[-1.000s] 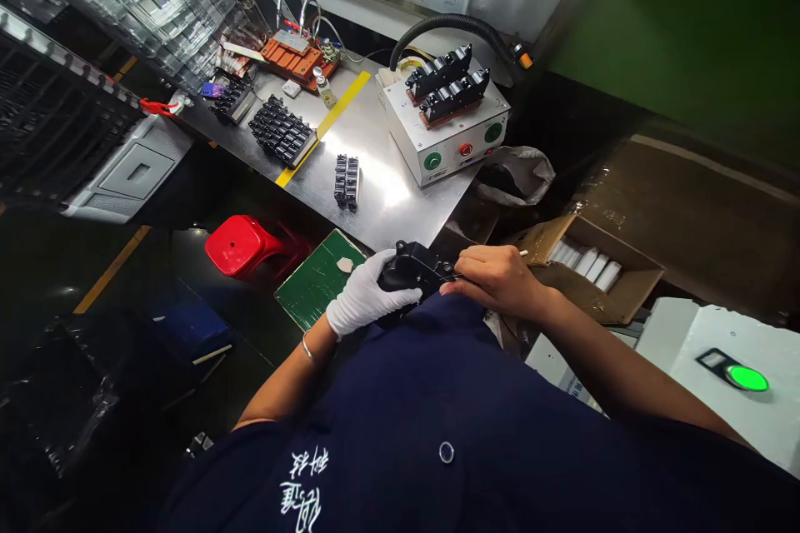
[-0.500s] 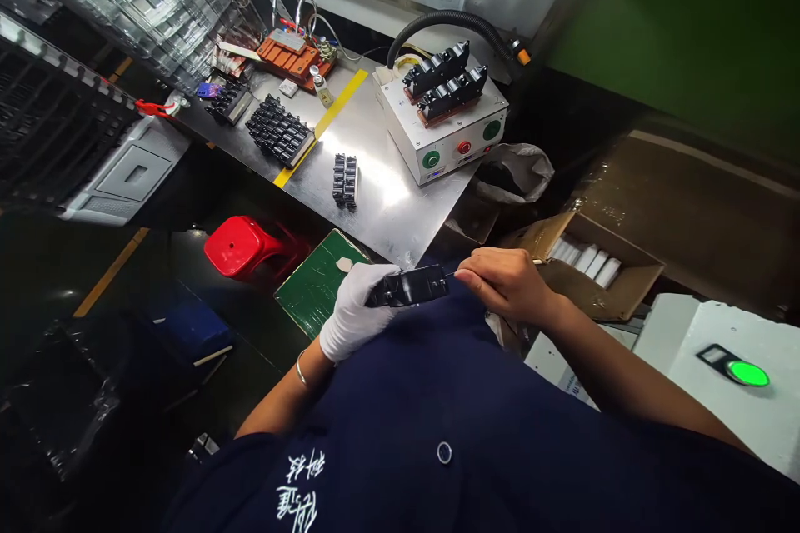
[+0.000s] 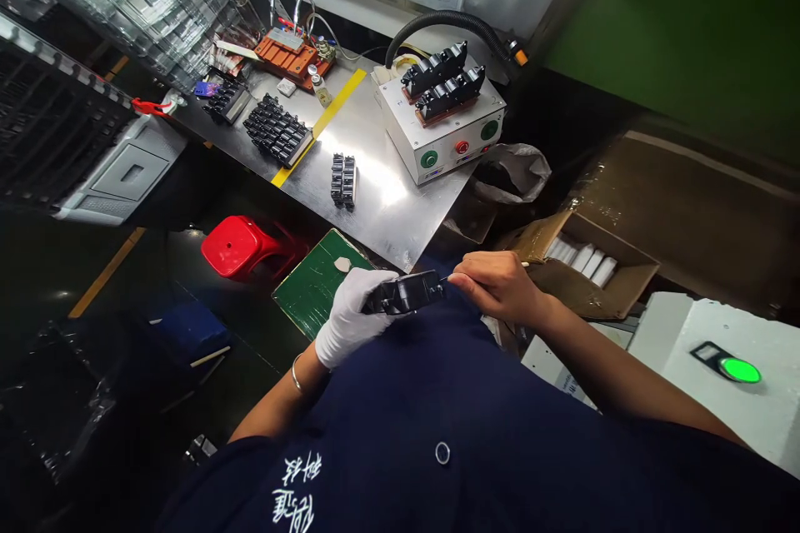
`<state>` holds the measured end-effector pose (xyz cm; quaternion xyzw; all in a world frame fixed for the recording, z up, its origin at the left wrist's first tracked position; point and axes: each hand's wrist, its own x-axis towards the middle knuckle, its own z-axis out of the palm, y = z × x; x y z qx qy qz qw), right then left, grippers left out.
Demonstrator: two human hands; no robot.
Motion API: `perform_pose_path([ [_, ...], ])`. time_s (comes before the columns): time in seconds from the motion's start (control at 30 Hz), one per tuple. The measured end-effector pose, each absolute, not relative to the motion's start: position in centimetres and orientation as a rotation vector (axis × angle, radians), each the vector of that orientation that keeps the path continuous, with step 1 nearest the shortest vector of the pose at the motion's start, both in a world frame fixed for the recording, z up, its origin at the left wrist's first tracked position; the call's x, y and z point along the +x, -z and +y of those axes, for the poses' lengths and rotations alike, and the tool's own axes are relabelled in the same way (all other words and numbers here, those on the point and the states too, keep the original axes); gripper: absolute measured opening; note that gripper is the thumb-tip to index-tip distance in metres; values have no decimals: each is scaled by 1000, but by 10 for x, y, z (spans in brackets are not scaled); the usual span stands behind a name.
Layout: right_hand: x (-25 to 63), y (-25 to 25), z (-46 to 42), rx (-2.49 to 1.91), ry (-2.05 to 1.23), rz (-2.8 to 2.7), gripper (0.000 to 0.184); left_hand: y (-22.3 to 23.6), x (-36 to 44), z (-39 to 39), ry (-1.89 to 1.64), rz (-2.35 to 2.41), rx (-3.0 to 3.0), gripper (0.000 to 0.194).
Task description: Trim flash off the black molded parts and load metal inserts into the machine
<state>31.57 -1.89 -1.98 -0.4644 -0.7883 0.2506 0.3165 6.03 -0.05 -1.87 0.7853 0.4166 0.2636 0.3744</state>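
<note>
My left hand [image 3: 350,316], in a white glove, is closed round a long black plastic switch part [image 3: 405,293] held edge-on in front of my chest. My bare right hand [image 3: 497,285] is pinched on a thin white stick [image 3: 522,264] whose tip touches the right end of that part. Both hands hover just below the near edge of the steel bench [image 3: 381,200].
On the bench stand a white test box [image 3: 447,129] with black switch parts on top, a small black block [image 3: 343,179], and trays of black parts [image 3: 275,131]. An open cardboard box [image 3: 584,271] of white pieces sits right. A red stool [image 3: 236,246] and a green mat [image 3: 316,279] lie below.
The black part has been turned from its broad face to edge-on in my left hand, and my right hand has brought the stick tip to its right end.
</note>
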Motion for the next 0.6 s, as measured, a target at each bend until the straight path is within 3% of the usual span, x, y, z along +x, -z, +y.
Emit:
perform_pose_path([
  [0.17, 317, 25, -14, -1220, -821, -2022, 40, 7, 66, 10, -431, 712, 1889, 31],
  [0.43, 326, 14, -17, -975, -1302, -2007, 55, 12, 63, 18, -757, 666, 2111, 17],
  [0.6, 321, 13, -12, -911, -1023, -2019, 49, 15, 60, 20, -694, 899, 1873, 31],
])
